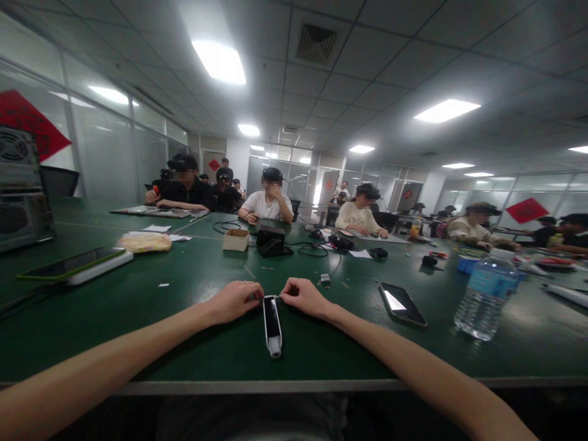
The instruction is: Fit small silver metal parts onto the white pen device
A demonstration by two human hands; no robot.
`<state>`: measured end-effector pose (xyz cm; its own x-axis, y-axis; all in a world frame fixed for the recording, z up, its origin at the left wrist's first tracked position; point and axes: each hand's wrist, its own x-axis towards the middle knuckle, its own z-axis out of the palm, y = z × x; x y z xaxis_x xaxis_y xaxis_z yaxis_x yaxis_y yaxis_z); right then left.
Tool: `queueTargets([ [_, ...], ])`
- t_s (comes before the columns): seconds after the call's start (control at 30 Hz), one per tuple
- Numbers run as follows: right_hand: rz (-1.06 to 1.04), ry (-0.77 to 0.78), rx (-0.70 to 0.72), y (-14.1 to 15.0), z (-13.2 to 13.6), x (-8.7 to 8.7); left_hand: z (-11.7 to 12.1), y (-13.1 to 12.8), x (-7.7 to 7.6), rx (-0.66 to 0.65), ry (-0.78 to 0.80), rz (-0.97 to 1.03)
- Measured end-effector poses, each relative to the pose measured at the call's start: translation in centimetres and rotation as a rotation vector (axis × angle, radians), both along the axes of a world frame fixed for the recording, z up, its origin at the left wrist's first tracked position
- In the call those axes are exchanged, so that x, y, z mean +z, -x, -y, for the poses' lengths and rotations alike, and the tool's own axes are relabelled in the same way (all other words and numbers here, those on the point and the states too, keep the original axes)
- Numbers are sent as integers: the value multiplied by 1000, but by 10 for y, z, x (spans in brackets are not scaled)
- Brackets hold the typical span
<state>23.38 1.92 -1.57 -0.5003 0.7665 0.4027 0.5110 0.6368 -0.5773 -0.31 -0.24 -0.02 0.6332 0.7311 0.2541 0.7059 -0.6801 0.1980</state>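
Note:
A slim white handheld device (272,324) with a long dark screen lies on the green table, its narrow end pointing toward me. At its far left corner is my left hand (236,300), thumb and fingers pinched together; what they hold, if anything, is hidden. My right hand (305,296) is closed in a pinch just off the far right corner. A tiny dark bit shows at those fingertips, too small to name. A small metallic piece (324,279) sits on the table beyond my right hand.
To the right are a phone (403,303) and a water bottle (487,294). Farther back stand a small cardboard box (236,239) and a black stand (271,240) with cables. A green-edged tablet (73,263) lies left. Several people sit across the table.

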Motion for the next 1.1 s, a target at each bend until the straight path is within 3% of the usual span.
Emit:
queueTargets([
  [0.17,-92,70,-9,3,-2,-4,1,0,0,-10,-7,6],
  [0.33,-219,318,-24,7,-7,-6,2,-1,1,1,-5,-3],
  [0.57,-272,303,-30,11,-5,-9,-5,1,-7,-9,-21,23],
  [0.8,-359,590,-42,13,-4,-3,0,0,-3,0,-5,15],
  [1.1,-299,447,42,6,-10,-8,2,-2,0,19,-21,-5],
])
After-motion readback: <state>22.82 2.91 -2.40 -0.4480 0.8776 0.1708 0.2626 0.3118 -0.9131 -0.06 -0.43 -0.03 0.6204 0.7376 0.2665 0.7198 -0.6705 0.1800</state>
